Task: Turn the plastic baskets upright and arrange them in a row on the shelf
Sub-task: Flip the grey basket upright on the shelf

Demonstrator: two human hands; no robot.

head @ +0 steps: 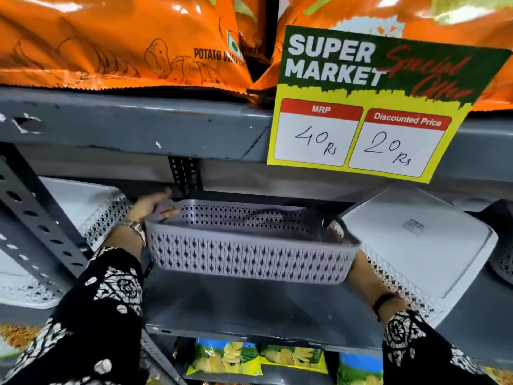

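A grey perforated plastic basket (249,254) is held upright, mouth up, just above the grey metal shelf (249,309). My left hand (150,207) grips its left end, thumb inside the rim. My right hand is mostly hidden behind the basket's right end; only the wrist (366,276) shows, and it seems to hold that end. A white basket (422,240) lies upside down and tilted on the right, its flat bottom facing me. Another white basket (83,207) lies overturned on the left.
A shelf beam (138,129) runs close above the basket, with a yellow price sign (369,120) hanging from it. Orange snack bags (125,43) fill the upper shelf. A slotted upright (36,226) stands at left. Snack packets (249,359) sit below.
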